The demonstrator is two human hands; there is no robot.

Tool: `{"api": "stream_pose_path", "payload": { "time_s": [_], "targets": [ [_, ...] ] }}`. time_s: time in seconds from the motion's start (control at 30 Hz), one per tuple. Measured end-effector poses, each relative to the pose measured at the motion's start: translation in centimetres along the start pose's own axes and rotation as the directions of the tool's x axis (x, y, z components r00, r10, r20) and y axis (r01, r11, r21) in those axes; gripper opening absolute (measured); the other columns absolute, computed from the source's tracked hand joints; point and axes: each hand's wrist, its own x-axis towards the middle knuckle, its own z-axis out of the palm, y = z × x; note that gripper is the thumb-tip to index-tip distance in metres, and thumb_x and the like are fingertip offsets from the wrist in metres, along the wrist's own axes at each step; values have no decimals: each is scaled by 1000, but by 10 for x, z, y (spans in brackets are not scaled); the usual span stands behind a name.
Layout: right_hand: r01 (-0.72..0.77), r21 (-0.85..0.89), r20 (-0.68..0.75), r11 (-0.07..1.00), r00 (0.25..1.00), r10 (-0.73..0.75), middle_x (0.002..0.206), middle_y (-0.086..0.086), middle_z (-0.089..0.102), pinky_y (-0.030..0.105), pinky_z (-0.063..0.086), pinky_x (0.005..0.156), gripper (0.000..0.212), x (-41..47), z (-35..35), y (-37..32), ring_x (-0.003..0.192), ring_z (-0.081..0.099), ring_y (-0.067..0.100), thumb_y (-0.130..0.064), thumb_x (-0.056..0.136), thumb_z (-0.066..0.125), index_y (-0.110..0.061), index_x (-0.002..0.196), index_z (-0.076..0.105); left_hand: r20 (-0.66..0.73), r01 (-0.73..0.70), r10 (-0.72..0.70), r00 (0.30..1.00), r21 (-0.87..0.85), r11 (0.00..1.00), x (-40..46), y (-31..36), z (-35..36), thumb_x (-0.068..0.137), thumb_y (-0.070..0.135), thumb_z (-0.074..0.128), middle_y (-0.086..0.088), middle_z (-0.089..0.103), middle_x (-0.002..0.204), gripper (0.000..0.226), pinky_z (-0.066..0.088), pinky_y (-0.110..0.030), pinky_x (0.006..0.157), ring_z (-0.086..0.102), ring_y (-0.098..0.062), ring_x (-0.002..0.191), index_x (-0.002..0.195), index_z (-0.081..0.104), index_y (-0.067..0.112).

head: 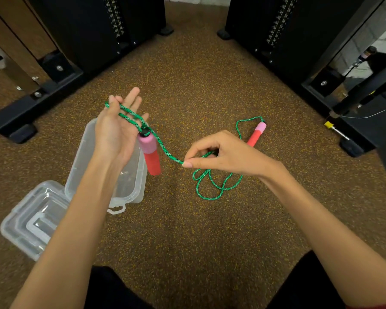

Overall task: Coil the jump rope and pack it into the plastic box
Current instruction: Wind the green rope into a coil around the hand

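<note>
Looping limp green rope [165, 150] across spread left hand [118, 128], right hand [221, 155] pinches it; slack lies at 5 o'clock, box [129, 192] below.

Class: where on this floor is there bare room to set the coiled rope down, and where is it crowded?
Bare floor lies between the forearms, below the loose rope. Another patch lies between the machine bases. Crowded: by the plastic box and lid.
</note>
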Motion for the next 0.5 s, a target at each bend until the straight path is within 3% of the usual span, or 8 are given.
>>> {"api": "stream_pose_path", "payload": {
  "time_s": [0.13, 0.2, 0.33, 0.37, 0.47, 0.5],
  "targets": [
    [-22, -17, 20, 1000, 1000, 22, 44, -23, 51, 10, 27, 49, 10, -5, -5, -6, 43, 41, -1, -18, 86, 69, -9, 86, 74, -133, 0, -9, 991, -69, 998, 11, 0, -12, 105, 24, 17, -15, 51, 140, 32, 27, -48, 114, 39, -27, 137, 84, 41, 18],
    [-26, -45, 34, 999, 999, 27, 46, -25, 52, 10, 27, 48, 12, -5, -5, -5, 43, 42, -1, -21, 86, 69, -11, 87, 75, -183, -20, -3, 983, -123, 992, 15, 3, -18, 105, 23, 17, -17, 50, 140, 33, 25, -48, 115, 37, -30, 138, 83, 41, 17],
    [-51, -115, 87, 992, 994, 61, 65, 3, 66, 19, 24, 51, 19, -5, -8, 5, 52, 36, 4, -34, 87, 67, -18, 86, 77, -224, -62, 32, 974, -132, 989, 21, 9, -32, 105, 23, 16, -16, 55, 134, 35, 33, -52, 108, 47, -29, 130, 81, 41, 18],
    [-65, -110, 100, 992, 992, 76, 71, 6, 69, 21, 27, 52, 20, -5, -9, 5, 55, 40, 6, -35, 87, 65, -19, 88, 77, -209, -59, 37, 977, -97, 994, 20, 9, -33, 105, 24, 16, -15, 59, 130, 35, 38, -51, 102, 53, -28, 125, 81, 41, 19],
    [-68, -67, 66, 995, 995, 72, 73, -16, 70, 11, 36, 57, 20, -4, -14, 1, 60, 55, -4, -30, 90, 63, -17, 98, 76, -88, -33, 46, 995, 143, 989, 13, 1, -21, 105, 24, 17, -9, 68, 117, 31, 46, -40, 85, 64, -28, 111, 86, 42, 19],
    [-57, -57, 36, 997, 998, 59, 77, -17, 71, 15, 43, 61, 21, -2, -15, 0, 64, 60, -1, -32, 90, 62, -19, 100, 75, -32, -29, 37, 999, 216, 976, 9, -3, -14, 105, 24, 18, -8, 70, 112, 30, 46, -38, 80, 65, -29, 108, 88, 42, 19]
  ]
}}
